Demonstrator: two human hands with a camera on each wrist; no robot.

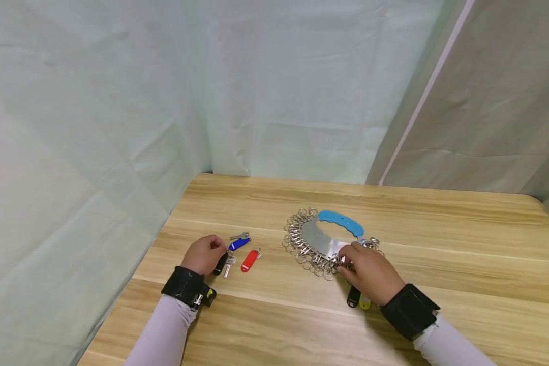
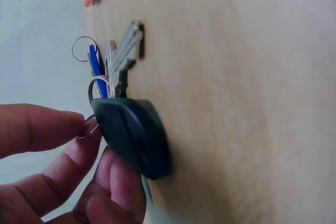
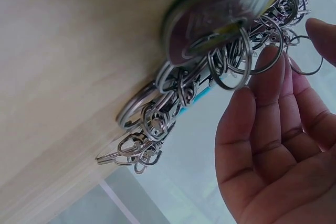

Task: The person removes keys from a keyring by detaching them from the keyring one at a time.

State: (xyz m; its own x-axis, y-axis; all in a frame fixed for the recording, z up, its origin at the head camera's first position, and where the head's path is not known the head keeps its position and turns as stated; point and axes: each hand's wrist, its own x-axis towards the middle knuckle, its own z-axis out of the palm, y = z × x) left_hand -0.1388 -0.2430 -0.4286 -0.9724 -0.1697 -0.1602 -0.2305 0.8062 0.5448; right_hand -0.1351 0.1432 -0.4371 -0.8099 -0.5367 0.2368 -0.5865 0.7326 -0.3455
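My left hand (image 1: 205,255) pinches the small metal ring (image 2: 89,127) of a black key tag (image 2: 134,136) between thumb and finger. A key (image 1: 229,265) hangs by the tag, close to the tabletop. At the right, a crescent-shaped metal key holder (image 1: 317,237) with a blue handle (image 1: 341,222) lies flat, lined with clips and split rings. My right hand (image 1: 374,269) reaches over its near right edge and holds one split ring (image 3: 305,72) between thumb and fingers. Beneath that hand, a black tag (image 1: 354,297) and a yellow tag (image 1: 364,302) show, partly hidden.
Right of my left hand lie a blue key tag (image 1: 239,244) with a key (image 1: 241,236) and a red key tag (image 1: 250,261). They rest on a wood-grain table (image 1: 274,315). Pale hanging sheets (image 1: 297,101) stand behind and left of the table.
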